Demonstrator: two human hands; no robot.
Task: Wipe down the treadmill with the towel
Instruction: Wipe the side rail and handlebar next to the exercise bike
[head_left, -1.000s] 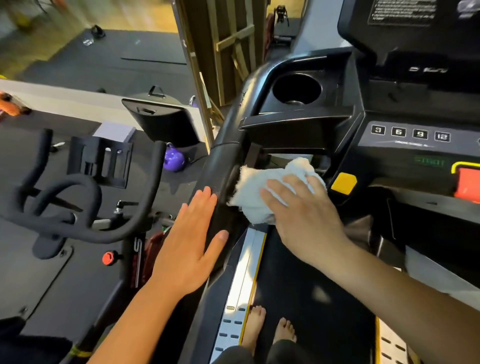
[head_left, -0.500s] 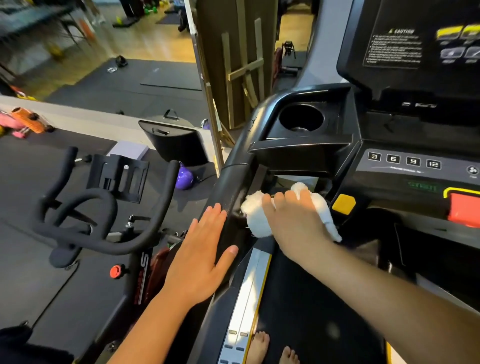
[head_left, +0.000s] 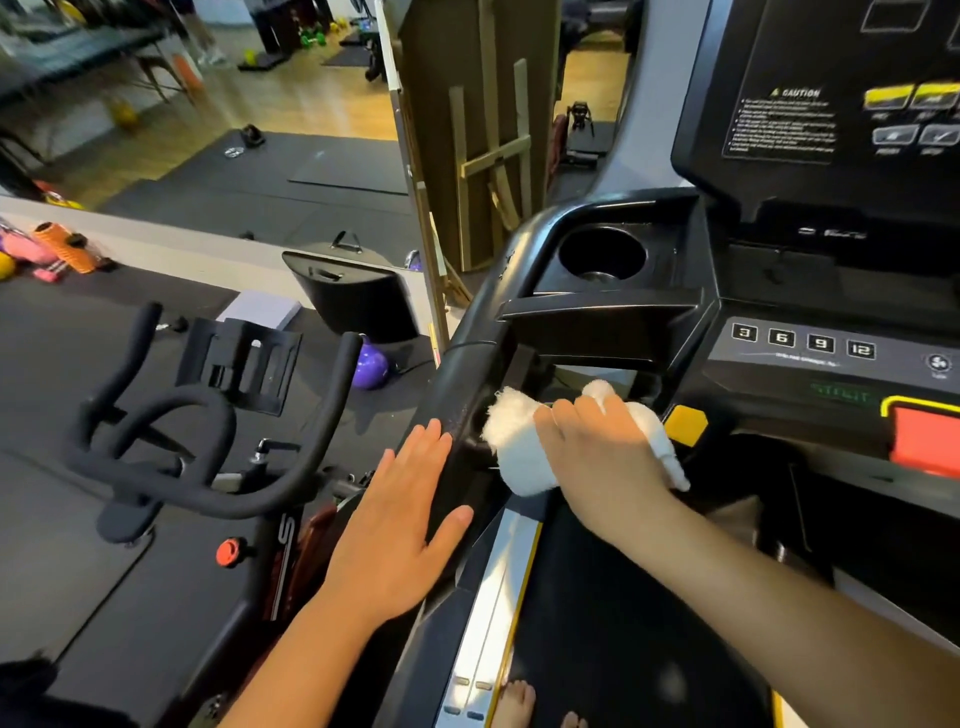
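The white towel (head_left: 519, 452) was held bunched under the right hand (head_left: 602, 457), whose fingers were curled over it so that cloth was squeezed out on either side of the palm and between two fingers; it was pressed into the recess of the treadmill (head_left: 769, 364) where the left handrail (head_left: 462, 379) meets the console, just below the tray with the cup holder (head_left: 602, 254). The left hand (head_left: 400, 514) was laid flat against the outer face of that handrail, fingers straight and nothing grasped, the thumb spread over the rail's top. The step in hand was judged to be the wiping of this junction, a corner where grime is easily missed. It would be done well if the cloth were worked into the angle with firm, short strokes and then drawn along the rail in one direction, so that dirt was lifted rather than smeared. The flat left hand could be used as a brace, and would need to be shifted before its patch of rail was reached. A clean face of the towel should be turned out as each is soiled. Care would be called for near the yellow tab (head_left: 685, 423) just beside the towel and the red button (head_left: 924, 441) farther right, lest either be pressed while feet were on the belt (head_left: 597, 623)
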